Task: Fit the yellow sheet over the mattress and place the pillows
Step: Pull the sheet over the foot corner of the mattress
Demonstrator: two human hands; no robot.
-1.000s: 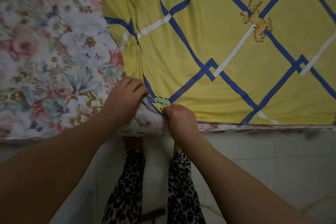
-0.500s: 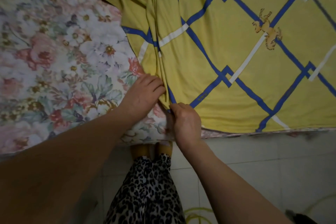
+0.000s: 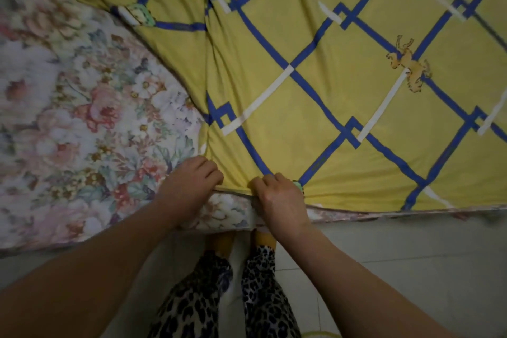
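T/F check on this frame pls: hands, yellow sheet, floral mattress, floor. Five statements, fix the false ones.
1. Both hands grip the near edge of the yellow sheet. True: the left hand and the right hand have fingers curled on its hem.
2. The sheet covers the whole floral mattress. False: the left part of the mattress lies bare.
3. The sheet is plain yellow. False: it bears blue and white diagonal lines and a small animal print.
4. The person stands on a pale tiled floor beside the mattress. True.
5. A pillow lies on the sheet. False: no pillow is in view.
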